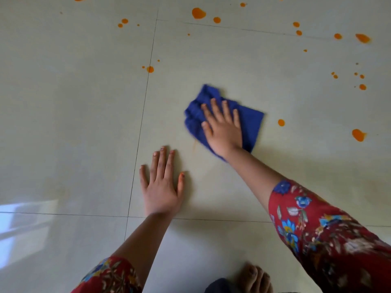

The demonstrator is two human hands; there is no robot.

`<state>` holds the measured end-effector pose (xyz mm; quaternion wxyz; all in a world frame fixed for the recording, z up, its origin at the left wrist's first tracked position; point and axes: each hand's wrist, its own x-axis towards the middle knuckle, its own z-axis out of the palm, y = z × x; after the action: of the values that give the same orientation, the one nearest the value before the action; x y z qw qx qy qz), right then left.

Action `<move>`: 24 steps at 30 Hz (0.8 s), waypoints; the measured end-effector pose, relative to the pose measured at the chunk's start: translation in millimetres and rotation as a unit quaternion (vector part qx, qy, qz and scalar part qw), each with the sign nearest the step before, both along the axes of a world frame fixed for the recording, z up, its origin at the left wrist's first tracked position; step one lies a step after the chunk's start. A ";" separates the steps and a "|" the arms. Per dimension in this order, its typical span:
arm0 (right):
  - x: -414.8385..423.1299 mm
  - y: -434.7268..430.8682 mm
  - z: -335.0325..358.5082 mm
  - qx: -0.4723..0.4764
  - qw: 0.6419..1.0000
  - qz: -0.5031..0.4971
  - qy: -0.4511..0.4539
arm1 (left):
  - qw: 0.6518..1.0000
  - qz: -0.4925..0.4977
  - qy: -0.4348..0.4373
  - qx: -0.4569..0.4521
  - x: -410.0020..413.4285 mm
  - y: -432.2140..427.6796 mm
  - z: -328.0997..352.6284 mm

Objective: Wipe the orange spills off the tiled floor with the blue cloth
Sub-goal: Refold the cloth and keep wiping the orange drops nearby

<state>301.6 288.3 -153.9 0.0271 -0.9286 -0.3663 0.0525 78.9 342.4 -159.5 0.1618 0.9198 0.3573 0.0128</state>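
Fingers [215, 108] of right hand [225, 132]: straight and spread, pressed flat on blue cloth [250, 123], curled round nothing. Cloth crumpled on tiled floor [84, 123], mid-tile. Nearby, left hand [161, 191] flat on floor, fingers straight. Beyond cloth and to its right, orange spills [198, 13].

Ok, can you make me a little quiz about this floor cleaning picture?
1. True or false: the left hand presses the blue cloth.
2. Where does the right hand lie? A. flat on the cloth B. on the left hand C. up in the air
3. Fill in: the nearest of the orange spills lies to the cloth's ____.
Key: 1 false, it rests flat on the tiled floor. 2 A. 3 right.
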 end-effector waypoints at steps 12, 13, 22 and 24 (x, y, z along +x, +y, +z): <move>22.0 -21.3 0.5 -0.013 1.000 -0.001 -0.010 | 1.000 0.001 -0.002 -0.003 0.9 0.5 1.7; 7.0 -8.2 0.4 -0.014 1.000 0.025 -0.009 | 1.000 0.003 -0.006 -0.005 0.8 0.7 1.6; -10.1 -137.0 1.4 -0.029 0.985 0.165 -0.028 | 1.000 -0.013 -0.018 -0.012 -0.7 1.6 0.6; 19.4 -130.1 1.1 -0.033 0.999 0.036 -0.017 | 0.999 0.013 -0.034 -0.007 2.2 1.5 3.1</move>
<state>321.0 158.1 -152.8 -0.0121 -0.9162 -0.3975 0.0494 81.1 343.9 -156.4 0.1803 0.9127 0.3640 0.0435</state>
